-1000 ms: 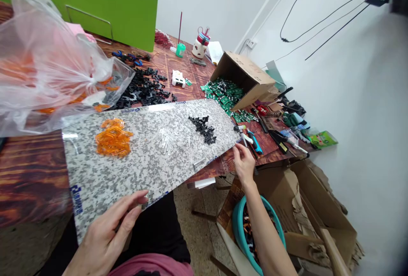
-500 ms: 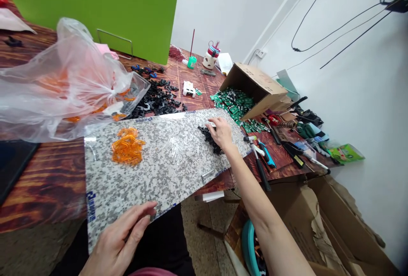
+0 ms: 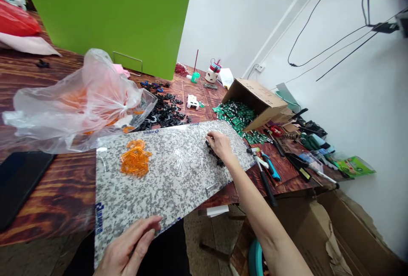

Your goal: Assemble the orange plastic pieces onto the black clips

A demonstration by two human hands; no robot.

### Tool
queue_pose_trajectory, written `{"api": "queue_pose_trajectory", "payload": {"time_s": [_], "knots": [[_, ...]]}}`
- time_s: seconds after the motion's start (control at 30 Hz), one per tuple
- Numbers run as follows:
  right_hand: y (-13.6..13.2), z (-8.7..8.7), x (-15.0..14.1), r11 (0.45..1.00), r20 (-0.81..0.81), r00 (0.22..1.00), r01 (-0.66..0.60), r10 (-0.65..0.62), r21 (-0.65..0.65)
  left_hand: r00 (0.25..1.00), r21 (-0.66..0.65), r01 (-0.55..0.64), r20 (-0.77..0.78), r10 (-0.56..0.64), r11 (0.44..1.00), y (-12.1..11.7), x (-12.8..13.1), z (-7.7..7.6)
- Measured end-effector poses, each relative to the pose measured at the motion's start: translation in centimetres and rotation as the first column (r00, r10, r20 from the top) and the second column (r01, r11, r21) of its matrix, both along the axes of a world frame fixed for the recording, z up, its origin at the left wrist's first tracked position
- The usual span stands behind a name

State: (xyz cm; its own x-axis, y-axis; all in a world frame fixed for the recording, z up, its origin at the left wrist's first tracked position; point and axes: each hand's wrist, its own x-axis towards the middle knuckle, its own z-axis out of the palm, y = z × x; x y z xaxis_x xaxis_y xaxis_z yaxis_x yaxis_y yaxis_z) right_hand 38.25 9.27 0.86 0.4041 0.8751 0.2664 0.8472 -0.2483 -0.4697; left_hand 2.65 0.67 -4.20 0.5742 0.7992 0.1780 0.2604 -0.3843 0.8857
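Several black parts (image 3: 219, 162) beneath right hand (image 3: 220, 144)

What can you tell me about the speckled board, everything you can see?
The board is a long, flat slab with a grey-and-white, granite-like speckle; its real material can't be told. Blue lettering marks its left end, with smaller blue marks along other edges. It lies on the wooden table, its near left part jutting over the lap. On it are orange parts at left, clear pieces mid-board and black parts at right, partly covered by the right hand. The left hand is at its near edge; contact is unclear.
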Motion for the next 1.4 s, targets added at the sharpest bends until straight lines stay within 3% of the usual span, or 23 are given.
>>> {"api": "queue_pose_trajectory", "payload": {"time_s": [0.17, 0.27, 0.37, 0.43, 0.57, 0.6, 0.67, 0.73, 0.8, 0.83, 0.9, 0.93, 0.97, 1.03, 1.13, 1.4], "knots": [[-2.8, 1.3, -0.2, 0.968, -0.305, 0.951, 0.119, -0.048, 0.220, 1.000, -0.151, 0.009, 0.013, -0.007, 0.988, 0.0, -0.3, -0.1], [-4.8, 1.7, -2.2, 0.959, -0.524, 0.852, 0.140, 0.009, 0.245, 0.999, -0.234, -0.031, 0.035, 0.040, 0.972, 0.0, -0.4, 0.8], [-6.9, 1.7, -6.0, 0.971, -0.682, 0.725, 0.083, 0.095, 0.224, 0.995, -0.321, -0.051, 0.061, 0.075, 0.946, 0.0, -0.1, 2.4], [-8.3, 1.6, -9.1, 0.981, -0.777, 0.613, 0.013, 0.144, 0.192, 0.991, -0.398, -0.046, 0.095, 0.091, 0.916, 0.1, 0.4, 3.2], [-10.6, 1.5, -15.0, 0.978, -0.956, 0.242, -0.168, 0.165, 0.126, 0.973, -0.531, -0.047, 0.167, 0.158, 0.846, 0.3, 1.3, 3.7], [-11.0, 1.4, -16.1, 0.973, -0.971, 0.181, -0.201, 0.154, 0.117, 0.967, -0.556, -0.044, 0.186, 0.176, 0.830, 0.3, 1.4, 3.7], [-11.4, 1.2, -17.7, 0.964, -0.978, 0.145, -0.244, 0.147, 0.109, 0.953, -0.606, -0.045, 0.213, 0.216, 0.794, 0.4, 1.5, 3.7], [-11.3, 0.9, -18.0, 0.952, -0.971, 0.176, -0.289, 0.160, 0.105, 0.944, -0.647, -0.054, 0.216, 0.251, 0.760, 0.4, 1.5, 3.8], [-10.8, 0.7, -17.0, 0.942, -0.931, 0.306, -0.321, 0.201, 0.098, 0.938, -0.673, -0.080, 0.199, 0.284, 0.736, 0.4, 1.3, 3.8], [-10.5, 0.6, -16.1, 0.941, -0.875, 0.427, -0.326, 0.230, 0.089, 0.936, -0.679, -0.096, 0.188, 0.298, 0.728, 0.4, 1.2, 3.8], [-9.6, 0.4, -13.5, 0.961, -0.625, 0.745, -0.272, 0.235, 0.037, 0.928, -0.687, -0.120, 0.179, 0.327, 0.717, 0.5, 0.9, 3.8], [-9.1, 0.4, -12.1, 0.977, -0.454, 0.870, -0.213, 0.194, 0.010, 0.923, -0.693, -0.124, 0.181, 0.338, 0.710, 0.5, 0.8, 3.7], [-8.8, 0.4, -10.7, 0.990, -0.293, 0.947, -0.141, 0.129, -0.020, 0.919, -0.703, -0.124, 0.186, 0.349, 0.700, 0.5, 0.7, 3.6], [-8.3, 0.3, -8.3, 0.998, -0.103, 0.995, -0.014, 0.007, -0.066, 0.903, -0.733, -0.118, 0.201, 0.380, 0.670, 0.5, 0.5, 3.5], [-8.2, -0.1, -6.5, 0.987, -0.034, 0.997, 0.056, -0.062, -0.151, 0.862, -0.779, -0.124, 0.222, 0.456, 0.614, 0.5, 0.5, 3.7], [-8.4, -1.1, -6.7, 0.958, 0.057, 0.991, 0.134, -0.123, -0.254, 0.816, -0.851, -0.088, 0.236, 0.527, 0.518, 0.8, 1.1, 4.4]]}}
